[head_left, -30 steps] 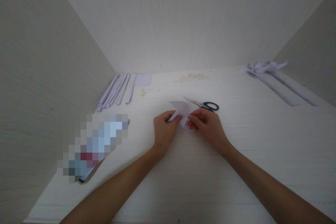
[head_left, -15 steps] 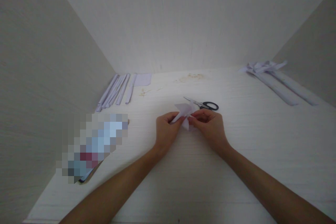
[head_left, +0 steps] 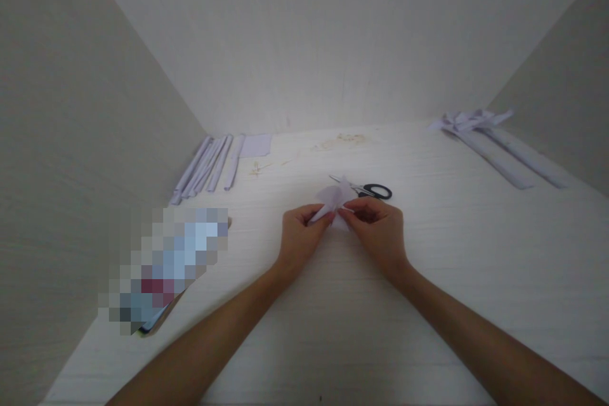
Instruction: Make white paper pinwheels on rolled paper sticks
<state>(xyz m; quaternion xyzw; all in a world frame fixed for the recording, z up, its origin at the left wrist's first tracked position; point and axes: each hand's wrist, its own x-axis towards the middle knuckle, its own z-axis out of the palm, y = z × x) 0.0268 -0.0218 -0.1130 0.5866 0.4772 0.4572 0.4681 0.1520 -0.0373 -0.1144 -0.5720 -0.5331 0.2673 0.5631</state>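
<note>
Both hands (head_left: 340,231) pinch folded paper (head_left: 333,198), tip pointing away.

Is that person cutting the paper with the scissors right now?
No, the scissors lie on the table behind both hands, while the left hand and right hand pinch the paper.

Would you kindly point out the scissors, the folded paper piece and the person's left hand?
scissors (head_left: 378,191): head view, on the black handle loops.
folded paper piece (head_left: 333,196): head view, on its upper flap.
left hand (head_left: 299,242): head view, on the back of the hand.
</note>
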